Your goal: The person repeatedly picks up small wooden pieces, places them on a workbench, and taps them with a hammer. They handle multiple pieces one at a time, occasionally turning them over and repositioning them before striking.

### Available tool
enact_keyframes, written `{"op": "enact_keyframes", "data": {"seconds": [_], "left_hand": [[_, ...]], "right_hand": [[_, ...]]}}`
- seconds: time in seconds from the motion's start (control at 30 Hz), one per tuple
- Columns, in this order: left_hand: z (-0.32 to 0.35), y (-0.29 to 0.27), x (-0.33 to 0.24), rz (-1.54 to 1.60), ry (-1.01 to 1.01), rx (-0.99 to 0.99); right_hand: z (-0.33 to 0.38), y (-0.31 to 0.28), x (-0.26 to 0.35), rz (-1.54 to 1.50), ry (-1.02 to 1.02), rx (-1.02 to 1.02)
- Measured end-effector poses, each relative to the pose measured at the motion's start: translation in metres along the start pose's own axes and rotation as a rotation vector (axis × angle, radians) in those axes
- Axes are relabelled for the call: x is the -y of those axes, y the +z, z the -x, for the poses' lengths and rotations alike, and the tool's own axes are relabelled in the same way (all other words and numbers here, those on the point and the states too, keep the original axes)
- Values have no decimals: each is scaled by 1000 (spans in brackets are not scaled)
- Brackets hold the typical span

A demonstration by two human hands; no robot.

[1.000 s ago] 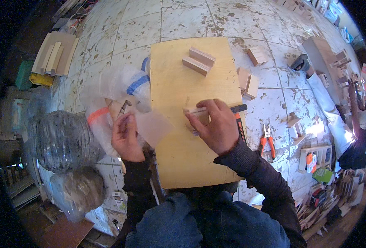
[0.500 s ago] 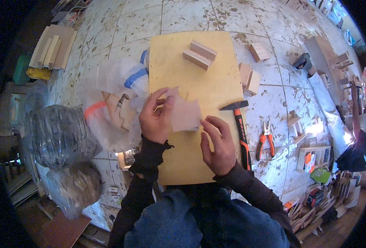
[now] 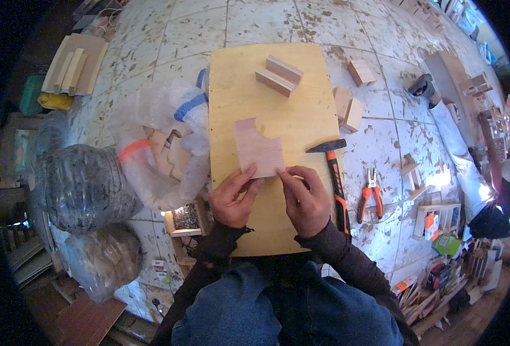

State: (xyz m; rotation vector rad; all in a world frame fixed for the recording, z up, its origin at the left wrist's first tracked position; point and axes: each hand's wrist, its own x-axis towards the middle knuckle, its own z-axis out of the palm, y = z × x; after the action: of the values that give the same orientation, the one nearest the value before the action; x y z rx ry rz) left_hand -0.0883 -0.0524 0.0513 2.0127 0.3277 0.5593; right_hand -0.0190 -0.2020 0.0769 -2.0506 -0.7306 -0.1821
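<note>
A thin, pale wooden panel [image 3: 259,151] with a curved notch in its far edge is held above the yellow board [image 3: 232,86]. My left hand [image 3: 234,197] pinches its near left corner between thumb and fingers. At the near right corner, my right hand [image 3: 305,199] grips the panel the same way. To the right of my right hand lies a hammer [image 3: 336,187] with a black and orange handle, its head resting on the board's right edge. A small channel-shaped wooden piece [image 3: 279,76] stands at the board's far end.
Orange-handled pliers [image 3: 370,197] and wooden blocks [image 3: 352,115] lie on the tiled floor to the right. A clear plastic bag [image 3: 151,173] with wooden parts sits on the left, near a small box of nails or screws [image 3: 185,220]. Another person's leg [image 3: 456,150] stretches in at far right.
My left hand has moved down from the panel's left side to its near edge. The panel has turned slightly and now both hands pinch its near corners.
</note>
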Motion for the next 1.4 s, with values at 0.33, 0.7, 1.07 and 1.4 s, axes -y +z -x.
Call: {"op": "enact_keyframes", "data": {"seconds": [0.33,0.7,1.07,1.4], "left_hand": [[-6,6,-4,-5,68,-13],[-9,11,6,-106,317,-56],[-7,9,0,-104,279,-42],[113,-104,90,-294,-463,-333]], "right_hand": [[-8,-4,-12,-3,-50,-61],[-11,-7,-22,60,-170,-8],[-23,-27,-21,468,-528,287],[-23,-20,-21,448,-462,175]]}}
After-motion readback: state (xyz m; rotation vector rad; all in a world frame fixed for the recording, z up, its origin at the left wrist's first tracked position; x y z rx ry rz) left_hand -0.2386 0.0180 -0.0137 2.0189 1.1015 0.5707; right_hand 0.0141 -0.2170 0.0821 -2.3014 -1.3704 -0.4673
